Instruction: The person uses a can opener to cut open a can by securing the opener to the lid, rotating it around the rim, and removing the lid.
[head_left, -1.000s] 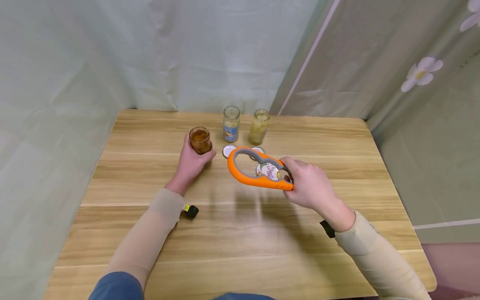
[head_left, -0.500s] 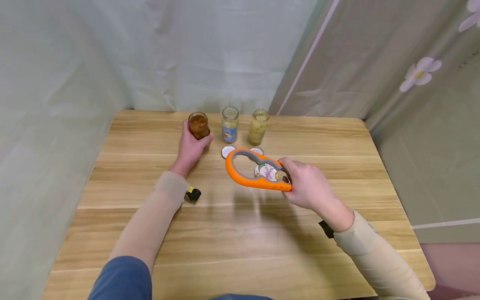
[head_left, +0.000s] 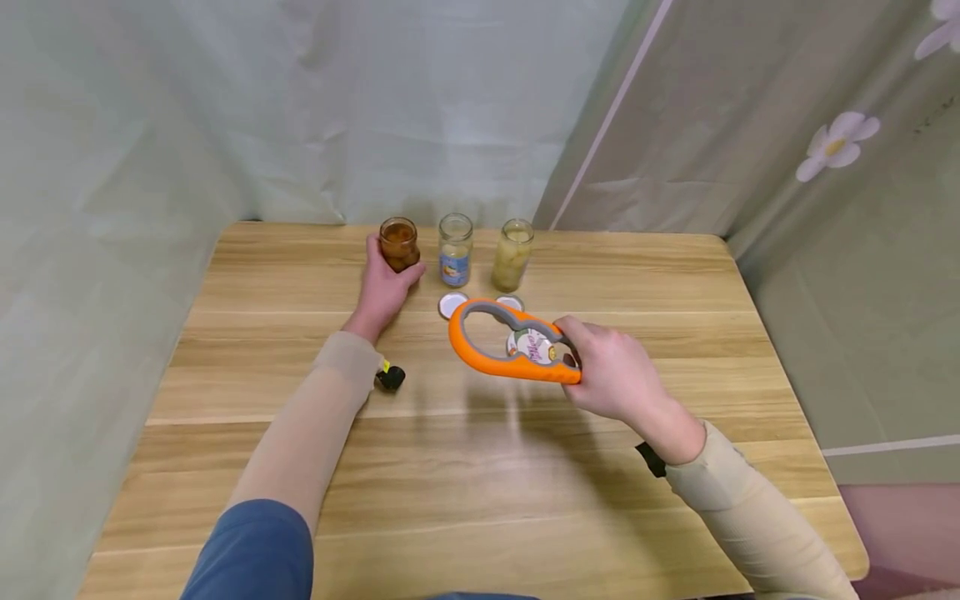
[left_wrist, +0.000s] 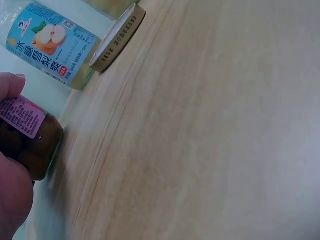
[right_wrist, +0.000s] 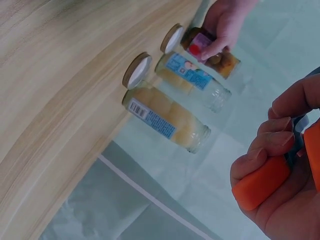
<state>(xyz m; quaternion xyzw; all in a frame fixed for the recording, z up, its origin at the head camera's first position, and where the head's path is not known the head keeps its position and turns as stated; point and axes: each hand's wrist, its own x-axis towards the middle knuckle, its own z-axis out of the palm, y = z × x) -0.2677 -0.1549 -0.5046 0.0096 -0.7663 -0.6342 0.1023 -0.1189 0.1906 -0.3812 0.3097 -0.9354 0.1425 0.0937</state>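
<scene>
At the back left, my left hand (head_left: 384, 287) grips an open glass jar (head_left: 399, 246) of dark brown fruit. The jar's base is right at the tabletop in the left wrist view, and its pink label (left_wrist: 22, 116) is partly under the thumb. My right hand (head_left: 618, 371) holds an orange and grey jar opener (head_left: 480, 360) above the table, its large loop pointing left. A white printed lid (head_left: 534, 345) shows within the opener's frame. Beside the left hand's jar stand a blue-labelled pear jar (head_left: 454, 268) and a jar of pale fruit (head_left: 512, 265), both lidless.
Two lids, a left one (head_left: 452, 305) and a right one (head_left: 512, 301), lie white side up in front of the two standing jars. The wooden table (head_left: 465, 500) reaches back to a pale curtain (head_left: 450, 100). More curtain hangs along the right side.
My left hand has moved the jar of dark fruit back and lowered it into line with the other two jars. The right hand and the opener have stayed nearly still.
</scene>
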